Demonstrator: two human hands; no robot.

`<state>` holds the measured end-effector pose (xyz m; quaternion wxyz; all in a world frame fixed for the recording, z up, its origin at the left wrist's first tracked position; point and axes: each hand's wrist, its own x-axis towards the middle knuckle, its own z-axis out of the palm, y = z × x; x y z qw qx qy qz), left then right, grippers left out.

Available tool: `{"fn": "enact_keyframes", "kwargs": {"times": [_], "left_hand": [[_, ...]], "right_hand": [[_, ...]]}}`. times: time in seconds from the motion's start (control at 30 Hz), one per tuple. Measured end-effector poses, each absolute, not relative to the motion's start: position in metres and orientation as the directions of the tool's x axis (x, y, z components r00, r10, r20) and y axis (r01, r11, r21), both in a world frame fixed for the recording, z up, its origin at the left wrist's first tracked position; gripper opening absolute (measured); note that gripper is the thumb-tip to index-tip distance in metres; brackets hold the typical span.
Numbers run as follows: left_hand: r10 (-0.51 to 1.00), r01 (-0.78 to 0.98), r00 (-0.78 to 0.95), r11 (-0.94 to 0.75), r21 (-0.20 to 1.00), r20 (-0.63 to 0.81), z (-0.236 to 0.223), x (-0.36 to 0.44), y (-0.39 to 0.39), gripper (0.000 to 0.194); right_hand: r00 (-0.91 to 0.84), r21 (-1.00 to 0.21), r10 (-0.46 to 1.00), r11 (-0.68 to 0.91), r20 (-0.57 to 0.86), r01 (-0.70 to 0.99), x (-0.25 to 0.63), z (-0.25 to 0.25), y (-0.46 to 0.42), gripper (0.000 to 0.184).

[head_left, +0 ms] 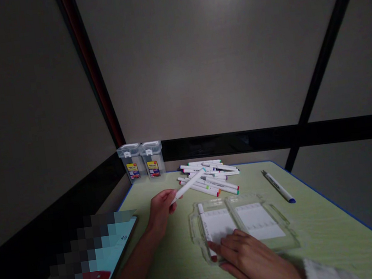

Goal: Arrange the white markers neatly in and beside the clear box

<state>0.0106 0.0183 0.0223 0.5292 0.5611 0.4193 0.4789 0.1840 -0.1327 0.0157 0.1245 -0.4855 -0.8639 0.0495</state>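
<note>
My left hand (162, 209) is closed around one end of a white marker pen (189, 185), which points up and to the right with a teal tip. Beneath my right hand (251, 256) lies an open clear plastic case (253, 198) with white inserts in its two halves. A white marker with a brownish-red end (205, 230) rests along the left side of the case. The index fingertip of my right hand touches that marker near its lower end; the hand is palm down with its fingers out. Behind the case is a loose pile of white markers (211, 177) with variously coloured ends.
Two lidded clear boxes (152, 160) with labels stand at the back left corner. A larger white pen with a blue end (279, 186) lies on the right of the pale green table (321, 227). A light blue flat object (111, 245), partly pixelated, lies at the left edge.
</note>
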Motion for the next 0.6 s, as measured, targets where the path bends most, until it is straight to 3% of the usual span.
{"fn": "enact_keyframes", "kwargs": {"times": [0.13,0.27,0.4,0.6], "left_hand": [[0.968,0.021,0.237,-0.093,0.995,0.085,0.025,0.015,0.012,0.036],[0.962,0.059,0.263,-0.088,0.994,0.070,0.024,0.016,0.010,0.035],[0.954,0.094,0.294,-0.091,0.991,0.059,0.019,0.016,0.011,0.032],[0.915,0.128,0.402,-0.102,0.987,0.042,0.018,0.022,0.005,0.032]], "right_hand": [[-0.506,-0.201,0.827,0.554,0.244,0.808,0.185,0.014,-0.134,0.033],[-0.482,-0.175,0.746,0.608,0.459,0.774,0.190,0.013,-0.135,0.024],[-0.309,-0.220,0.684,0.570,0.661,0.791,0.197,0.011,-0.136,0.025],[-0.146,-0.267,0.657,0.485,0.739,0.833,0.201,0.011,-0.133,0.027]]}}
